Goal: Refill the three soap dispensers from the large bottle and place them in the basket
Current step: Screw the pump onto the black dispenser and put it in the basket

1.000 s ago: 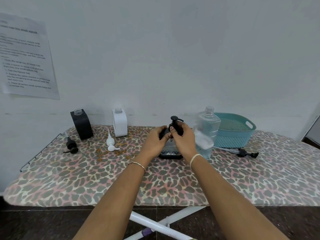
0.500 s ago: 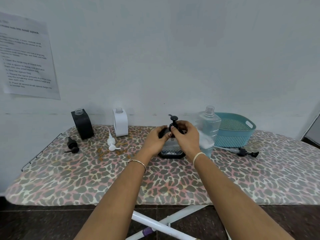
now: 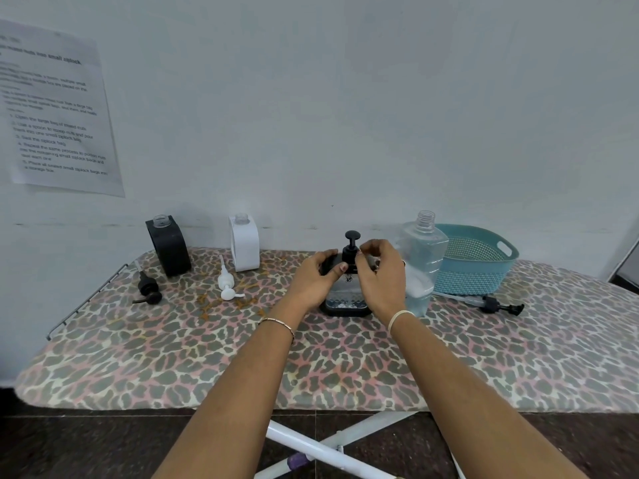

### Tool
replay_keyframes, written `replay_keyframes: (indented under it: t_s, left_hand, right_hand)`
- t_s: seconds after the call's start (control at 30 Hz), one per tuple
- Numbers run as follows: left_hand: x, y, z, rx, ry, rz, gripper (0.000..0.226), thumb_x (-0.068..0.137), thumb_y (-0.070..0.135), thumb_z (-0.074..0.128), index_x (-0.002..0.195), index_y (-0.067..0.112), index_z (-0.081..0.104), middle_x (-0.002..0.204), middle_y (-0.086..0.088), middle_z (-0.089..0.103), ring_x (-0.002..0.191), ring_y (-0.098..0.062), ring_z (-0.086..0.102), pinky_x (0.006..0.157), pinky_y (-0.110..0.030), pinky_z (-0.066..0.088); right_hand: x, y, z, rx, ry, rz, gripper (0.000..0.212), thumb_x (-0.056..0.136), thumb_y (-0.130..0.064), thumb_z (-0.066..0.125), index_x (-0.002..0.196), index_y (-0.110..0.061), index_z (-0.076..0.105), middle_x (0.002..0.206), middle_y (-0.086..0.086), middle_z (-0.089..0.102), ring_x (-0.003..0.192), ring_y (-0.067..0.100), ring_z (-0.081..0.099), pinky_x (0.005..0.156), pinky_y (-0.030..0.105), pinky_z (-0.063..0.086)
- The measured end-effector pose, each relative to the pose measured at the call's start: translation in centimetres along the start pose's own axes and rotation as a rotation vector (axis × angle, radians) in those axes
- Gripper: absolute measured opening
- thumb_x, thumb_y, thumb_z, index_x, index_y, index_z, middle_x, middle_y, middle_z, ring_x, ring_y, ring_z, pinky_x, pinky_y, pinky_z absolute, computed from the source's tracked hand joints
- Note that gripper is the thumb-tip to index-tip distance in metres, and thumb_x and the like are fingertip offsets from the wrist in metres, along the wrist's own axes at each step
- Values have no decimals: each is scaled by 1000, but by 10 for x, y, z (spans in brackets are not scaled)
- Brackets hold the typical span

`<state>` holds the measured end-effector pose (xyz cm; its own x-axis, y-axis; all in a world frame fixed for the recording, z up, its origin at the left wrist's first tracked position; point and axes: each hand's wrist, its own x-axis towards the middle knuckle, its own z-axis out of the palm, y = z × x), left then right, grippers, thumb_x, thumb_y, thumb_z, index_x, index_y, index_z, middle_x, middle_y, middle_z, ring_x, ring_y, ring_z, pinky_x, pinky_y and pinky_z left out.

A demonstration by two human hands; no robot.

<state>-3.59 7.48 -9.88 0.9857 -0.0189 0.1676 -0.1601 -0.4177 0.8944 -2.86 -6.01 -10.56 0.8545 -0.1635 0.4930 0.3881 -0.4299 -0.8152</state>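
White paper [image 3: 58,108] printed with blurred lines of text is stuck to the wall at the far left. Below it, a leopard-print ironing board [image 3: 345,357] runs across the whole view. Near its left end a black dispenser [image 3: 168,245] stands upright by the wall with its clear neck uncapped. A black pump [image 3: 148,288] lies on the cloth just in front of it and to the left. Next along, a white dispenser [image 3: 244,243] stands upright, also uncapped, with a white pump [image 3: 227,285] lying on its side in front. In the middle stands the clear dispenser [image 3: 345,300], dark at its base and shoulders, with a fitted pump [image 3: 352,242] upright in its neck. The left hand [image 3: 316,276] grips the dispenser's left shoulder, fingers over the top and thumb across the front. The right hand [image 3: 382,274] curls over the right shoulder, its thumb and forefinger pinching the fitted pump's collar below the plunger head. A thin bracelet [image 3: 276,324] circles the left wrist and a pale band [image 3: 399,318] the right. Just beside the right hand, the large bottle [image 3: 423,257] stands upright and uncapped, partly filled with clear liquid. Behind it and to the right sits the teal basket [image 3: 473,261]. A long pump [image 3: 484,302] lies on the cloth in front of the basket.
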Motion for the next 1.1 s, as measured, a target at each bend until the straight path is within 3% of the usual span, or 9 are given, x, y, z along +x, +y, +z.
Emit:
replay_keyframes:
  t_s: [0.13,0.3,0.43,0.6,0.67,0.77,0.83,1.0,1.1]
  left_hand:
    - [0,-2,-1,-7,-5,-11,57,91,36,62,141,13,45,138,-4,54,128,-19,48,102,-24,37]
    - [4,-2,-3,1,-22,-22,57,88,37,65,138,14,49,135,-5,57,127,-19,50,101,-23,37]
    - [7,2,-8,43,-52,-15,55,90,33,63,139,13,48,137,-5,54,130,-19,47,96,-19,33]
    - [8,4,-14,52,-107,-28,54,91,30,62,140,12,45,138,-5,53,130,-18,46,98,-20,35]
    - [9,4,-16,69,-137,-33,55,92,32,60,141,14,44,140,-4,52,131,-18,45,102,-25,36]
    - [10,4,-18,65,-155,-49,54,93,32,60,142,17,43,140,-4,51,130,-19,46,105,-33,39]
    - [8,5,-18,69,-149,-42,54,92,31,61,141,17,45,139,-3,52,129,-19,47,102,-29,40]
    - [7,4,-16,82,-107,-22,52,91,29,63,138,15,48,137,-5,55,129,-19,48,100,-23,36]
    - [6,5,-14,78,-95,-25,51,92,27,62,139,14,47,138,-5,54,129,-18,47,98,-20,33]
  right_hand:
    - [4,6,6,-41,-176,-8,38,93,-37,45,124,-22,58,113,-3,65,106,15,60,93,41,50]
    - [13,7,6,-8,-135,87,30,84,-37,61,113,-26,63,98,-8,69,103,16,61,93,43,50]
    - [20,4,9,-123,-170,98,35,86,-41,60,117,-26,65,107,1,66,104,22,60,95,48,46]
    - [35,2,-1,-227,-380,86,31,91,-40,53,119,-33,61,110,0,67,116,28,53,100,50,38]
    - [38,-2,-5,-333,-430,39,29,96,-33,49,124,-33,57,113,1,66,122,24,48,100,40,28]
    - [34,-12,-10,-475,-395,-29,28,98,-31,47,125,-31,56,113,0,65,121,21,46,87,34,18]
    - [30,-15,-11,-534,-339,-57,26,96,-34,51,120,-30,59,110,-1,66,120,22,45,88,35,17]
    - [24,-17,-5,-524,-202,-39,28,87,-42,61,109,-24,63,104,-4,69,113,21,51,91,35,25]
    - [24,-15,-4,-443,-194,-33,30,85,-42,65,107,-21,64,100,-2,70,109,23,53,92,37,40]
